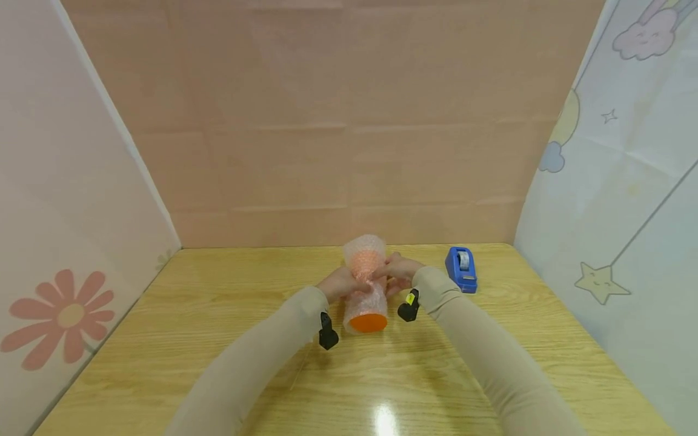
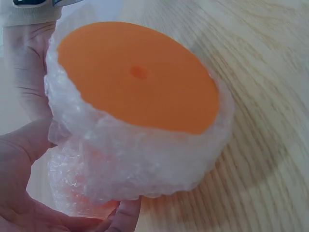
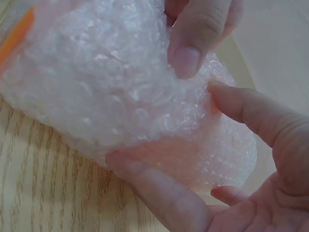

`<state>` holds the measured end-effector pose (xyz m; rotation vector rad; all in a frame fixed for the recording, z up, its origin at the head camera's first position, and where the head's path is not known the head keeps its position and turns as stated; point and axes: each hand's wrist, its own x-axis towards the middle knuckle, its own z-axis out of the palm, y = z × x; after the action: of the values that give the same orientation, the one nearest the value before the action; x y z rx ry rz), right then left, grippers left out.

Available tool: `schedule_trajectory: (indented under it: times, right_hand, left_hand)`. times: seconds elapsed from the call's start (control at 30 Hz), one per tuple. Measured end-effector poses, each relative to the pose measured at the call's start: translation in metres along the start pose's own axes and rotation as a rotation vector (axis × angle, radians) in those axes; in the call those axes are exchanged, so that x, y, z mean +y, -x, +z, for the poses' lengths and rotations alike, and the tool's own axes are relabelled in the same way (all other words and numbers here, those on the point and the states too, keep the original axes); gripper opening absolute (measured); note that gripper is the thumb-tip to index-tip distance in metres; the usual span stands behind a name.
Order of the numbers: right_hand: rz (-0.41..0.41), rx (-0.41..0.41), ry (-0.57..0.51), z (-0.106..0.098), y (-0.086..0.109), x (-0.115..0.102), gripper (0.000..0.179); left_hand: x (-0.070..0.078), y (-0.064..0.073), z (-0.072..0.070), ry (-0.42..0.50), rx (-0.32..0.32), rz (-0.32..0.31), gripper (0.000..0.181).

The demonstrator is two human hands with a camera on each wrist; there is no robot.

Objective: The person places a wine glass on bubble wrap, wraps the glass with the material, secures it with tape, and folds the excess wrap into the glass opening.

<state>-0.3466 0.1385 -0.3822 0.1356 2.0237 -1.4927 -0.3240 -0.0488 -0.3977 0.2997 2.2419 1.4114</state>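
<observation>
An orange object (image 1: 368, 323) with a flat round end is wrapped in clear bubble wrap (image 1: 373, 303), lying near the middle of the table. In the left wrist view its orange end face (image 2: 140, 79) shows a small central dimple. My left hand (image 1: 340, 283) grips the wrap's left side around the narrow middle, thumb on top. From the right, my right hand (image 1: 400, 269) holds the same middle, its thumb and fingers spread around the wrap in the right wrist view. The wrap hides the object's kind and most of its shape.
A blue tape dispenser (image 1: 462, 270) with a roll of tape stands at the back right of the wooden table (image 1: 229, 309). A pinkish-tan panel (image 1: 349, 121) closes the back, and pale printed walls flank both sides.
</observation>
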Motion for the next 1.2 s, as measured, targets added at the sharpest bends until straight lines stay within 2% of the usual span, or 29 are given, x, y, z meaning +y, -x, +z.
schedule_trajectory:
  times: [0.23,0.43,0.6,0.73,0.97,1.07,1.2]
  right_hand:
    - [-0.008,-0.011,0.049,0.0,0.001,-0.002,0.059]
    - [-0.009,-0.01,0.051,0.002,0.002,-0.004,0.06]
    - [-0.01,-0.027,0.031,0.002,0.003,-0.004,0.066]
    - [-0.007,-0.043,0.034,0.001,0.0,-0.003,0.064]
    - [-0.024,-0.12,0.032,-0.006,-0.01,0.002,0.068]
    - [-0.052,-0.185,0.023,-0.012,-0.009,0.004,0.057]
    - [-0.055,-0.189,-0.005,-0.017,-0.006,0.007,0.053]
  left_hand:
    - [0.004,0.004,0.003,-0.075,0.015,0.019,0.063]
    - [0.0,-0.001,0.008,-0.185,0.082,0.055,0.051]
    - [0.0,-0.002,0.009,-0.182,0.108,0.065,0.045]
    - [0.0,-0.002,0.009,-0.187,0.107,0.078,0.044]
    - [0.0,-0.005,0.008,-0.229,0.114,0.028,0.037]
    - [0.001,-0.005,0.007,-0.233,0.101,0.026,0.035]
    - [-0.001,-0.005,0.006,-0.199,0.082,0.038,0.036]
